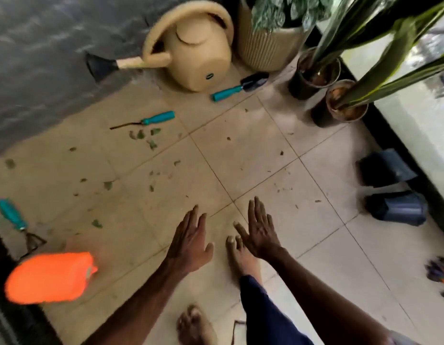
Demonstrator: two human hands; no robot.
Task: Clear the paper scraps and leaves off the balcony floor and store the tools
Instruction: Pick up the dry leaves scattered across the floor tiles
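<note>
Leaves (pixel 141 134) untouched; both hands (pixel 191 241) (pixel 259 234) splayed, empty.

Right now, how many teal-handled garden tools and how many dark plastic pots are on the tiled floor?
Teal-handled garden tools: 3
Dark plastic pots standing with plants: 2
Dark plastic pots lying on their side: 2
Total: 7

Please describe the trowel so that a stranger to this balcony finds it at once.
Find the beige watering can at the far side of the floor. The trowel lies right of it, before the ribbed pot. The thin weeder and the rake share its teal handle, but only it has a broad dark scoop.
</note>
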